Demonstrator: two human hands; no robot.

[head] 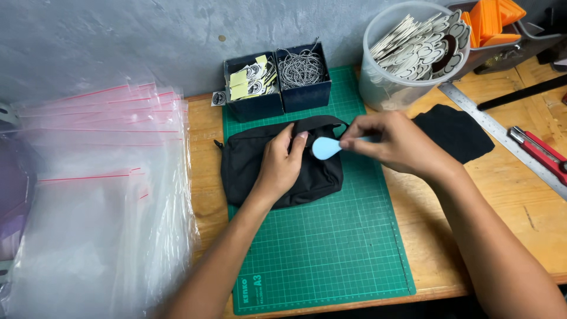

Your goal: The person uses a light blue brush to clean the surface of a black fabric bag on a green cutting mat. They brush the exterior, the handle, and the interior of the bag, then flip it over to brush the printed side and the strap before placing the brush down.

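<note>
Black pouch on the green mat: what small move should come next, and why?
Probably bring the light blue teardrop tag the last bit left to the black pouch. The right hand pinches the tag's stem just beside the pouch's top edge, and the left hand presses the pouch flat on the cutting mat.

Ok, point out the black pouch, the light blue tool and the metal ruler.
black pouch (pixel 242 168): head view, on its bare left side, left of the left hand.
light blue tool (pixel 325 147): head view, on its rounded head.
metal ruler (pixel 502 134): head view, on the middle of its blade.
</note>
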